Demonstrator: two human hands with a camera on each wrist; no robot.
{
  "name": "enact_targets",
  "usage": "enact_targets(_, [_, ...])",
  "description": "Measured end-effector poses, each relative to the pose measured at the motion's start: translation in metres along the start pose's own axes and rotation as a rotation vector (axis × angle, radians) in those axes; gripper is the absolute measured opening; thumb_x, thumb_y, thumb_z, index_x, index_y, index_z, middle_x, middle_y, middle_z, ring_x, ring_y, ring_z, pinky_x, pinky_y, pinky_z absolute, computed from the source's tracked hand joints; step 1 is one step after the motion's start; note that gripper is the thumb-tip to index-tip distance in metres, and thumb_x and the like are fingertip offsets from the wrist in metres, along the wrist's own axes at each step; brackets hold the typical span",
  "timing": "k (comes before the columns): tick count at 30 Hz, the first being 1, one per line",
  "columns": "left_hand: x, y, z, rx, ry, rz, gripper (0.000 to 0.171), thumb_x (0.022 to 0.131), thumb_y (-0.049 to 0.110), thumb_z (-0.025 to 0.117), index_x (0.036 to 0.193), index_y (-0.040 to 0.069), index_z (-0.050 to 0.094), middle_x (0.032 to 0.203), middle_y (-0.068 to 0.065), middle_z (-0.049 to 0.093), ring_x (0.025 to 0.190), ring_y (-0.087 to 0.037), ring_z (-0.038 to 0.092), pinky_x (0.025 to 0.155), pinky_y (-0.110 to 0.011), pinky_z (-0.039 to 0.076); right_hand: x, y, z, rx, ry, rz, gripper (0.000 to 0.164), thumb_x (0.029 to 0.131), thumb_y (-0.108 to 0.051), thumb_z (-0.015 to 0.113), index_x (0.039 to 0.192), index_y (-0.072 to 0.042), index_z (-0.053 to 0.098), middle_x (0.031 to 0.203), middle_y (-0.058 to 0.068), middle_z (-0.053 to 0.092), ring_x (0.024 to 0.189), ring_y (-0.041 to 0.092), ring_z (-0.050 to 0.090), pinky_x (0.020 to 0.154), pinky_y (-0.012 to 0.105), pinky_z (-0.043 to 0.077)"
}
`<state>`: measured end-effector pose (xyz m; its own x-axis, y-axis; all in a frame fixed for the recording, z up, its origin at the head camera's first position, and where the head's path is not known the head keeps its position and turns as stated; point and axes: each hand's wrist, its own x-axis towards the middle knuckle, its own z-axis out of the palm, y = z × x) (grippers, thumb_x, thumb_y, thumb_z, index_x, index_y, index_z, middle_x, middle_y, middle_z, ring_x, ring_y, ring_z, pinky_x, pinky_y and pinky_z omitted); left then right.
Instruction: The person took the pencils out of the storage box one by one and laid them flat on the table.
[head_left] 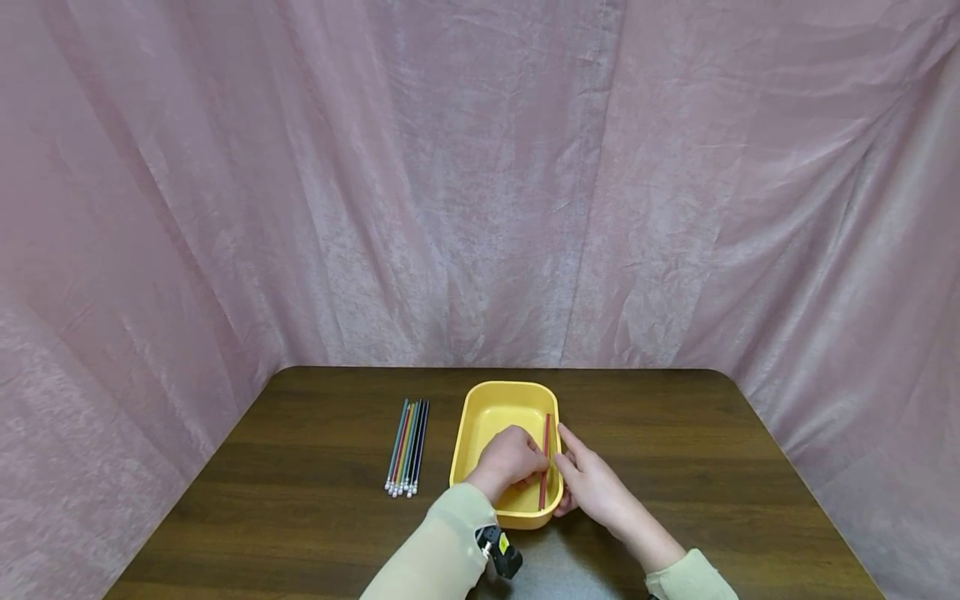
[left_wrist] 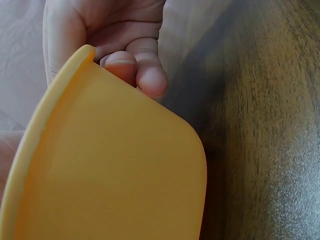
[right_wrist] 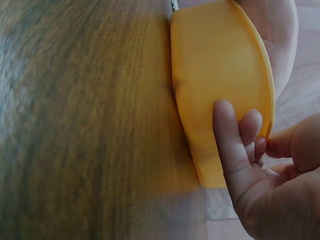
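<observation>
My left hand (head_left: 510, 457) reaches down into a yellow plastic tray (head_left: 506, 390), its fingers pinching a thin red pencil (head_left: 542, 493) that lies lengthwise along the tray's right side. At that same side my right hand (head_left: 597, 489) holds the tray wall. In the right wrist view, the right hand's thumb (right_wrist: 281, 142) is at the rim while several fingers (right_wrist: 226, 120) lie against the outer wall. From the left wrist, the near wall (left_wrist: 120, 155) hides the pencil, and just a sliver of the left hand (left_wrist: 6, 152) shows.
Left of the tray, several pencils (head_left: 407, 448) of different colours lie side by side with their white eraser ends toward me. Everything rests on a dark wooden table (head_left: 315, 508). Pink curtains (head_left: 480, 183) hang behind and at both sides.
</observation>
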<state>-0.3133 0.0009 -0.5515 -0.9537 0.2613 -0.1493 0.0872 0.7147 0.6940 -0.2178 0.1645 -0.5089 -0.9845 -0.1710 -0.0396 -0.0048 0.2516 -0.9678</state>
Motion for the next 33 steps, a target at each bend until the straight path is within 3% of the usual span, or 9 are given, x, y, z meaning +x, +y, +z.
enact_targets(4, [-0.004,0.003,-0.002,-0.028,0.009,0.001,0.024,0.086,0.019,0.084,0.066,0.018,0.071,0.058,0.004,0.064,0.049,-0.014,0.062,0.047,-0.029,0.050,0.000,0.000,0.000,0.007,0.001,0.001,0.063,0.116,-0.008,0.047,0.174,-0.002,0.023,0.096,0.023,0.059,0.058,0.026,0.065,0.060,0.051,0.064])
enact_targets(8, [-0.017,0.014,-0.008,-0.029,0.033,0.027,0.026,0.086,0.015,0.083,0.065,0.014,0.068,0.056,0.001,0.063,0.047,-0.015,0.060,0.045,-0.029,0.048,0.000,0.000,0.000,0.011,0.000,-0.001,0.063,0.116,-0.008,0.047,0.174,-0.002,0.023,0.096,0.023,0.058,0.058,0.026,0.065,0.060,0.051,0.064])
enact_targets(15, [-0.039,0.033,-0.024,-0.078,0.026,0.015,0.026,0.086,0.010,0.080,0.064,0.009,0.066,0.056,-0.003,0.063,0.047,-0.016,0.057,0.046,-0.028,0.043,0.000,0.000,0.000,0.009,-0.006,-0.003,0.062,0.116,-0.007,0.047,0.174,-0.001,0.022,0.095,0.023,0.058,0.057,0.026,0.064,0.060,0.051,0.064])
enact_targets(26, [-0.037,0.031,-0.030,-0.070,0.043,0.025,0.023,0.088,0.012,0.079,0.068,0.013,0.069,0.056,0.001,0.058,0.048,-0.014,0.055,0.047,-0.027,0.042,-0.002,-0.002,0.000,0.005,-0.002,-0.007,0.062,0.117,-0.008,0.047,0.173,0.001,0.021,0.094,0.021,0.057,0.057,0.026,0.064,0.059,0.050,0.064])
enact_targets(33, [-0.051,0.042,-0.047,-0.119,0.059,0.033,0.019,0.090,0.007,0.080,0.073,0.010,0.071,0.057,0.001,0.056,0.050,-0.013,0.052,0.049,-0.025,0.040,-0.001,-0.001,0.000,-0.002,0.007,0.002,0.063,0.117,-0.007,0.048,0.173,0.000,0.022,0.094,0.021,0.057,0.057,0.026,0.065,0.059,0.048,0.064])
